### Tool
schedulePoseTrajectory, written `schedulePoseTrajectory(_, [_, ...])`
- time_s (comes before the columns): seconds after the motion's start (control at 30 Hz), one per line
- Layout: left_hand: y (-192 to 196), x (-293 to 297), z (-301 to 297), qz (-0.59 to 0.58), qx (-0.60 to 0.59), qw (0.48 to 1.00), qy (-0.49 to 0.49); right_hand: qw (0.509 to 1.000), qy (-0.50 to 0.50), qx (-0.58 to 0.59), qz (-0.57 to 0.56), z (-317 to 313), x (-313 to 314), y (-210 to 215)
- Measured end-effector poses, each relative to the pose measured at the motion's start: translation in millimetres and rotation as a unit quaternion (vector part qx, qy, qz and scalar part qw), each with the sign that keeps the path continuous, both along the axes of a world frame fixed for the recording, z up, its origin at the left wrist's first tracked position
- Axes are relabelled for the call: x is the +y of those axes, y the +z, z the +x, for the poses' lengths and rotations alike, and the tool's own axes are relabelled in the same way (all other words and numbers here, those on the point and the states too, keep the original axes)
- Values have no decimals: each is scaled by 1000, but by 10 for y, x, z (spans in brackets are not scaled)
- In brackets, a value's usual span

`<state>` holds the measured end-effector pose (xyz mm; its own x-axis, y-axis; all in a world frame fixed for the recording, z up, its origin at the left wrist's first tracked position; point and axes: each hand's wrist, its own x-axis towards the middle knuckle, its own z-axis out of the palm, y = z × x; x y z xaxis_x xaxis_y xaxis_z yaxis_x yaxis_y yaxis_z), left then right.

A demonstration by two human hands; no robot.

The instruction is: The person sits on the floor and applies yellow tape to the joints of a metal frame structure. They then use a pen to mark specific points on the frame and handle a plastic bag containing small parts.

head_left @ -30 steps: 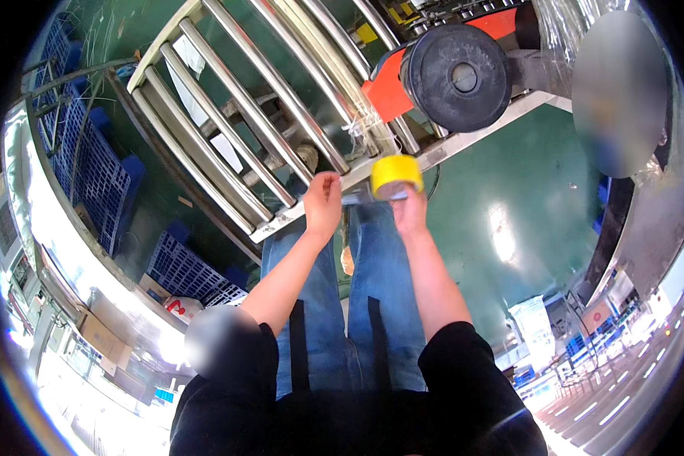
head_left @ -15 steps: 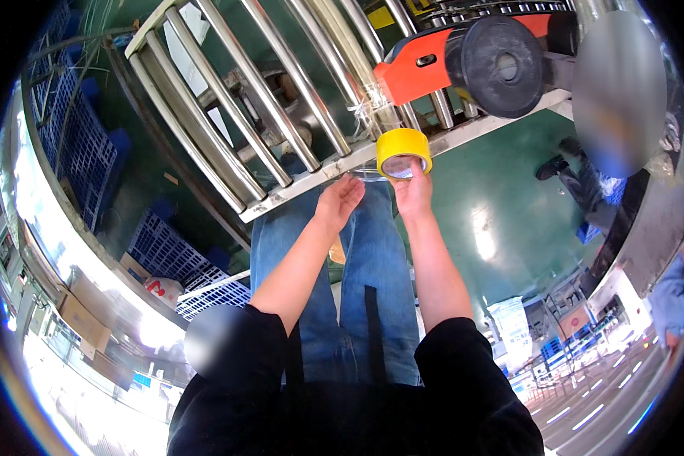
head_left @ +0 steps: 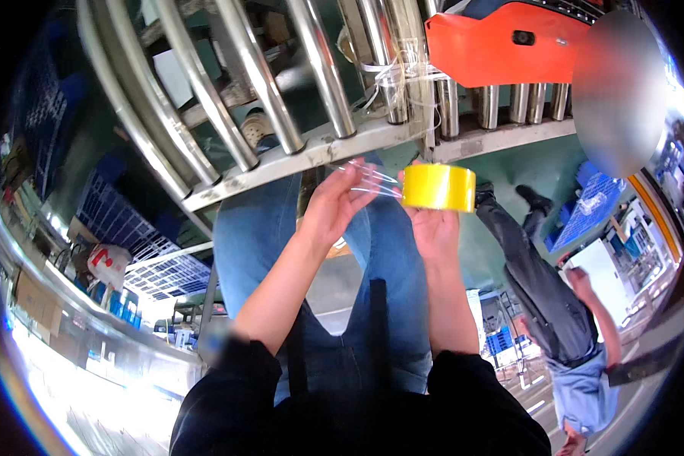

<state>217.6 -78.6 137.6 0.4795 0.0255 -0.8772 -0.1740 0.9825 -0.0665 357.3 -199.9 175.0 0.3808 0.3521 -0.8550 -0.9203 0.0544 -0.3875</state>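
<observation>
A roll of yellow packing tape (head_left: 441,188) sits in my right hand (head_left: 435,235), its curved outer side showing and its core turned out of sight. Between the roll and my left hand (head_left: 330,205) stretches a clear strip of tape (head_left: 378,182). The fingertips of my left hand are closed on the strip's free end. Both hands are over my jeans, just on my side of the conveyor's pale metal rail (head_left: 304,154).
Shiny steel rollers (head_left: 260,72) run beyond the rail, with clear film (head_left: 410,72) tied round its post. An orange-red casing (head_left: 501,47) rests on the rollers at the upper right. Another person (head_left: 543,296) stands to the right. Blue plastic pallets (head_left: 121,209) stand at left.
The roll has turned from showing its core to showing its side. My hands are farther apart with the tape strip between them. The view has shifted, and another person shows more fully.
</observation>
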Motion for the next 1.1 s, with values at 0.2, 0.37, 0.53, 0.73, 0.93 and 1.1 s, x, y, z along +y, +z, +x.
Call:
schedulePoseTrajectory(0.2, [-96, 40, 7, -63, -93, 993, 47, 998, -26, 35, 53, 78, -122, -103])
schedulePoseTrajectory(0.37, [-323, -52, -264, -70, -250, 964, 56, 992, -7, 22, 122, 25, -36, -5])
schedulePoseTrajectory(0.53, [-265, 220, -80, -9, -216, 976, 21, 971, 37, -8, 235, 128, 58, -87])
schedulePoseTrajectory(0.73, [-517, 79, -181, -82, -402, 905, 114, 941, 77, -35, 328, 287, 222, -288])
schedulePoseTrajectory(0.93, [-534, 103, -147, -63, -421, 892, 152, 901, 111, -39, 418, 389, 381, -390])
schedulePoseTrajectory(1.1, [-532, 87, -67, -36, -427, 888, 164, 911, 62, -117, 390, 213, 423, -449])
